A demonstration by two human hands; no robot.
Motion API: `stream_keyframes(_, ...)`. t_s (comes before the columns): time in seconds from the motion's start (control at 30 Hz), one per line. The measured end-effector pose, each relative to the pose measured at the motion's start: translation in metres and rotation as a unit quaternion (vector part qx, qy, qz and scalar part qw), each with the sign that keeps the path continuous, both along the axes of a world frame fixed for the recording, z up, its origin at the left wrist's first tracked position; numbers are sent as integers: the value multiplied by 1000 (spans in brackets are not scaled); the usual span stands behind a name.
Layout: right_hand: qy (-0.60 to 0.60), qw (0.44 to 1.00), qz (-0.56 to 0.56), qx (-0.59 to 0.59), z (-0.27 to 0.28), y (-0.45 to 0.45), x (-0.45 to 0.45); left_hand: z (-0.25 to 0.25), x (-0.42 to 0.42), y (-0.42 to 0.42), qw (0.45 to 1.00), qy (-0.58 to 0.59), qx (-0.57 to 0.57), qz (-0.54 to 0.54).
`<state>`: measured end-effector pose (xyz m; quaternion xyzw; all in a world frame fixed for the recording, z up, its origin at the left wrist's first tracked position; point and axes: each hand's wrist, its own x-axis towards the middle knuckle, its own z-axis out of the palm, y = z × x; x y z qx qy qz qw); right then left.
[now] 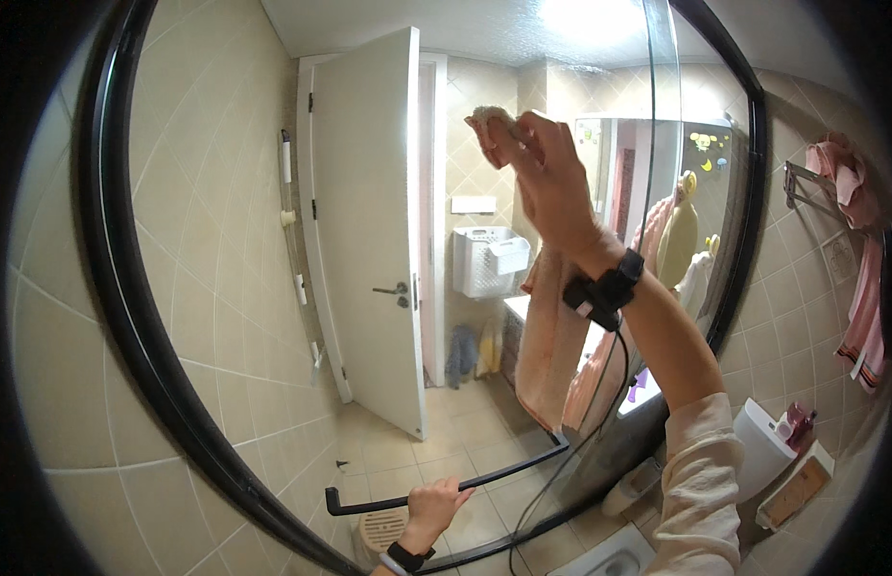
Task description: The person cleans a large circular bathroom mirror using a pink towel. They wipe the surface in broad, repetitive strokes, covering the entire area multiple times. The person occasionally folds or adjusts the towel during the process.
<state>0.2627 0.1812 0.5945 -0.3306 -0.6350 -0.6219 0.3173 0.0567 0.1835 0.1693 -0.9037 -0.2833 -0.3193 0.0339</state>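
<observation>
My right hand (554, 173) is raised and holds a bunched pinkish cloth (491, 135) up against a clear glass panel (482, 432). The wrist wears a black band carrying a small device, from which a black cable (554, 475) hangs. Low in the view, my left hand (435, 504) has its fingers around a black bar handle (374, 505) across the glass. Behind my right forearm hangs a long peach towel (550, 345), partly hidden by the arm.
A black frame (104, 216) borders the glass. Beyond it stand an ajar white door (363, 237), a white wall basket (478, 266) and a slatted stool (383, 529). To the right are a pink towel on a rack (841, 176), a white cistern (762, 439) and a squat toilet (611, 558).
</observation>
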Motion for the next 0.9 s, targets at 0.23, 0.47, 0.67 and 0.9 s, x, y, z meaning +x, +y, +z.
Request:
stream_keyframes(0.23,292,922,-156,203,51,-19,108,9,14,-5,1000,26,-2,3)
stream_keyframes(0.47,194,915,342,-87,21,0,74,3,3,-2,999,35,-3,21)
stream_keyframes(0.67,313,908,-166,223,68,-31,175,9,19,-3,1000,29,-3,2)
stream_keyframes(0.9,44,992,88,78,38,10,109,25,25,-19,997,75,-25,-12)
